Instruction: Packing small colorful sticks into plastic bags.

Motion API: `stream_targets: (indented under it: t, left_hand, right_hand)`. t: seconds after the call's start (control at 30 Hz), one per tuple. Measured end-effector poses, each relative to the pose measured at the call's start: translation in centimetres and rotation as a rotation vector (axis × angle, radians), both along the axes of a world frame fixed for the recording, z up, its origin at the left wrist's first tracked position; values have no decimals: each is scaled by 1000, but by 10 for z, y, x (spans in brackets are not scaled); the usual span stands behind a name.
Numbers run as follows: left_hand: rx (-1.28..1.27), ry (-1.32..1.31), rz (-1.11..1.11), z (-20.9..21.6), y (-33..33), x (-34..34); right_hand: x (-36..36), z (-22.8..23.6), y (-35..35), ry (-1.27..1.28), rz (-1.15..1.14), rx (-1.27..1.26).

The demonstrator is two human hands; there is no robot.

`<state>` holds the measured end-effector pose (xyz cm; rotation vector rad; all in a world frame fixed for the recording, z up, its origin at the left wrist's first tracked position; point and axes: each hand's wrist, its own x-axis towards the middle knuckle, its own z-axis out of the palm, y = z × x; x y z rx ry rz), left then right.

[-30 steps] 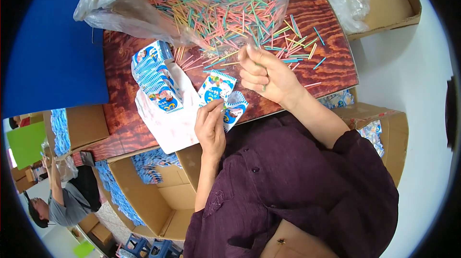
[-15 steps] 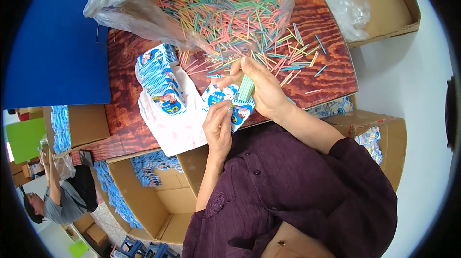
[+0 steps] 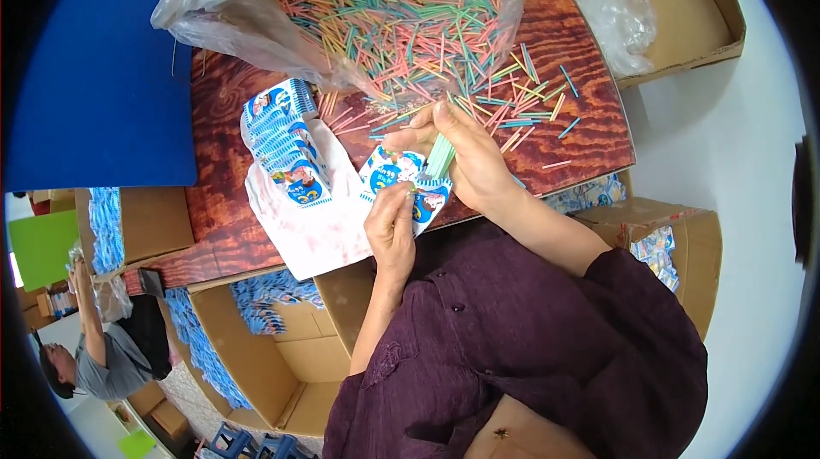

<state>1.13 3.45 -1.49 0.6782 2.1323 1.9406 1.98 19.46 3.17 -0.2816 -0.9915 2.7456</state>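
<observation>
My left hand [image 3: 391,224] pinches the edge of a small blue-and-white packet [image 3: 430,201] just above the table's near edge. A bundle of pale green sticks [image 3: 440,157] stands with its lower end at the packet's mouth; whether the ends are inside is hard to make out. Around that bundle closes my right hand [image 3: 474,160], its thumb raised along the sticks. Another printed packet [image 3: 389,170] lies behind my left fingers. To the left, a row of stacked packets [image 3: 290,147] rests on a white cloth [image 3: 299,233].
Beyond my hands, a clear plastic bag [image 3: 248,28] spills many coloured sticks [image 3: 410,23] over the red-brown table [image 3: 231,220]. Open cartons with packets [image 3: 282,339] stand below the table. An open carton [image 3: 692,6] sits far right. Another person [image 3: 115,356] is at the far left.
The green sticks and my right hand have shifted very slightly. My left hand keeps its pinch on the packet, moved a touch to the right.
</observation>
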Motion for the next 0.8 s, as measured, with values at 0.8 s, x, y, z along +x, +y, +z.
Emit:
stream_targets:
  t: [0.8]
  left_hand:
    - [64, -257, 15, -10, -9, -1]
  right_hand:
    - [11, 6, -15, 204, 55, 443]
